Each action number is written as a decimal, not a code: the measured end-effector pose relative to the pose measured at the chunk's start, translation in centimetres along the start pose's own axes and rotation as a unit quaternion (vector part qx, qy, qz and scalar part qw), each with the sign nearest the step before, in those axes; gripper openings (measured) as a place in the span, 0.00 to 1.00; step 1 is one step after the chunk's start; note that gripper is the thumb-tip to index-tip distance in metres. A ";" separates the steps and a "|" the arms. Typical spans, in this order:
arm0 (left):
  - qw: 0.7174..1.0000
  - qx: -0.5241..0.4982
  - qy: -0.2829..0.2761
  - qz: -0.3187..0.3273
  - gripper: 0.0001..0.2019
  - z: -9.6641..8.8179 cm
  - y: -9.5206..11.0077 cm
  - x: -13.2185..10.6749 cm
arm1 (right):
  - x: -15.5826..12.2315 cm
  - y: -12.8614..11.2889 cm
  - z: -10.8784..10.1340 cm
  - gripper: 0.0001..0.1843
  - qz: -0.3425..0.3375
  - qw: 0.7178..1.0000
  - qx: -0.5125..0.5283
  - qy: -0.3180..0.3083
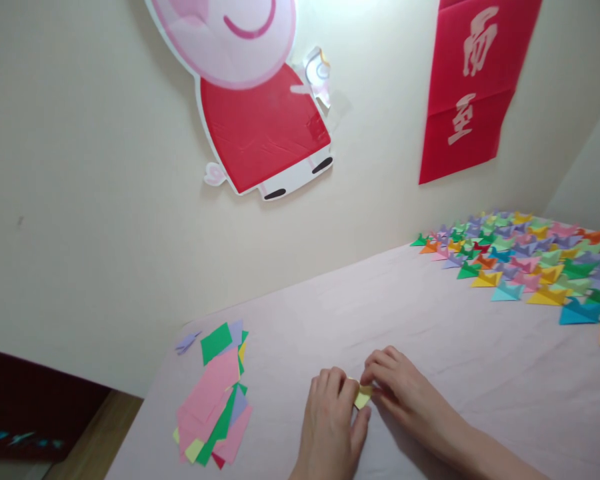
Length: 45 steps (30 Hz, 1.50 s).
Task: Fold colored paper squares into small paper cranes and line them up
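Observation:
A small yellow piece of paper (363, 396) lies on the pale pink table (430, 320) near its front edge, pinched between both hands. My left hand (330, 427) curls over its left side, fingers bent down onto it. My right hand (405, 390) comes in from the right, its fingertips pressed together on the paper's top edge. Most of the paper is hidden under the fingers.
A loose pile of flat coloured paper squares (215, 400) lies at the left of the table, with a small lilac folded piece (187, 342) behind it. Several folded paper figures (530, 267) fill the far right. The wall carries a cartoon pig cutout (260, 113) and a red banner (473, 80).

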State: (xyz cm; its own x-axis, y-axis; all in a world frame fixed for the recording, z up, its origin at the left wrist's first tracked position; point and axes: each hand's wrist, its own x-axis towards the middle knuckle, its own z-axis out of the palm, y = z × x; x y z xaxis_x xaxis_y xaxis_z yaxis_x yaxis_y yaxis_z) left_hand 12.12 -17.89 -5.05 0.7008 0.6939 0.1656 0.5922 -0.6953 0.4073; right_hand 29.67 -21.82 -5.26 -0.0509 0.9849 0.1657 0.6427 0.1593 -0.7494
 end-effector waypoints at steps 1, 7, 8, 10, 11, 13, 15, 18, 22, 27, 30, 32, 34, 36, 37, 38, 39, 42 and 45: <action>1.000 0.006 0.002 0.002 0.08 0.1 0.0 -0.1 | -0.2 0.0 0.0 0.12 -0.002 1.000 -0.015 -0.008; 0.999 -0.021 0.019 0.026 0.06 0.0 -0.7 0.2 | -0.2 0.4 0.1 0.09 0.034 0.998 -0.038 -0.022; 0.999 -0.036 0.025 0.024 0.07 -0.1 -0.8 0.2 | -0.1 0.5 0.1 0.08 0.038 0.998 -0.038 -0.022; 0.997 -0.064 0.034 0.008 0.08 0.0 -1.1 0.3 | 0.2 0.7 0.1 0.08 0.044 0.998 -0.035 -0.021; 0.997 -0.074 0.037 -0.006 0.08 0.0 -1.1 0.3 | 0.2 0.7 0.1 0.08 0.048 0.998 -0.033 -0.020; 0.995 -0.084 0.041 -0.039 0.08 0.1 -1.2 0.4 | 0.4 0.6 0.1 0.07 0.056 0.998 -0.032 -0.016; 0.993 -0.082 0.044 -0.067 0.08 0.1 -1.1 0.4 | 0.4 0.4 0.1 0.07 0.062 0.997 -0.037 -0.013; 0.993 -0.073 0.040 -0.082 0.07 0.1 -1.0 0.4 | 0.5 0.1 0.2 0.08 0.064 0.997 -0.047 -0.009; 0.995 -0.040 0.026 -0.082 0.08 0.2 -0.7 0.6 | 0.6 0.0 0.5 0.07 0.061 0.995 -0.075 0.006; 0.996 0.017 0.030 -0.082 0.08 0.6 -0.5 0.8 | 0.6 0.2 0.9 0.07 0.055 0.994 -0.095 0.017; 0.996 0.034 0.034 -0.078 0.08 0.9 -0.5 0.9 | 0.6 0.2 0.9 0.07 0.054 0.993 -0.103 0.022; 0.996 0.037 0.034 -0.078 0.09 1.1 -0.6 0.9 | 0.6 0.2 0.8 0.07 0.053 0.993 -0.105 0.024; 0.995 0.037 0.035 -0.080 0.09 1.2 -0.6 1.0 | 0.6 0.2 0.7 0.06 0.050 0.993 -0.100 0.024; 0.995 0.042 0.032 -0.086 0.09 1.2 -0.6 1.1 | 0.5 0.4 0.6 0.06 0.044 0.995 -0.089 0.016; 0.995 0.046 0.029 -0.089 0.09 1.2 -0.6 1.2 | 0.5 0.4 0.6 0.07 0.042 0.996 -0.084 0.011; 0.994 0.051 0.026 -0.093 0.09 1.3 -0.5 1.2 | 0.5 0.5 0.5 0.07 0.040 0.996 -0.079 0.007; 0.994 0.056 0.023 -0.096 0.09 1.3 -0.5 1.3 | 0.5 0.6 0.4 0.07 0.039 0.996 -0.076 0.002; 0.992 0.073 0.021 -0.100 0.09 1.4 -0.3 1.4 | 0.5 0.8 0.3 0.08 0.037 0.997 -0.071 -0.006; 0.991 0.084 0.033 -0.096 0.09 1.6 -0.3 1.3 | 0.5 0.7 0.2 0.10 0.032 0.997 -0.068 -0.012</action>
State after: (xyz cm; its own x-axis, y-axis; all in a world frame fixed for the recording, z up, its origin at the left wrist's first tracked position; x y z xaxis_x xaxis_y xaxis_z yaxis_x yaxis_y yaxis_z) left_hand 13.51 -17.09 -6.36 0.5441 0.8237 0.1598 0.7745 -0.5663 0.2819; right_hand 29.97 -21.18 -5.81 -0.0235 0.9943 0.1043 0.7429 0.0871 -0.6638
